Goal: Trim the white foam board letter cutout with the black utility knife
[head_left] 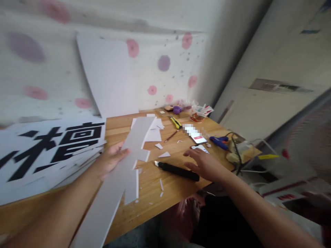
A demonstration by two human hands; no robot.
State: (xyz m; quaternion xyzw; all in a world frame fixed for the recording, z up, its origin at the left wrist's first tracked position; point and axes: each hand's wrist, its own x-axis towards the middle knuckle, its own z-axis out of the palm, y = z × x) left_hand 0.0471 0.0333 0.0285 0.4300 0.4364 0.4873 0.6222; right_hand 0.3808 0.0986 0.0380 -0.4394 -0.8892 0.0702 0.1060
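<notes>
One left hand [112, 159] gripped a long, smooth white board [122, 174], stepped along one edge, slanting over the grainy wooden table [151, 186]! The right hand [203, 163], empty, fingers loosely spread, hovered near the sleek black knife [178, 171]. Beyond lay crisp triangular scraps [164, 155], a slender pencil [171, 136], a yellow cutter [176, 122], a glossy phone [198, 136].

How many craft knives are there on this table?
2. The black knife lies at the front, just beside the right hand; the yellow one is farther back, left of the phone. Another could be hidden under the white pieces.
</notes>
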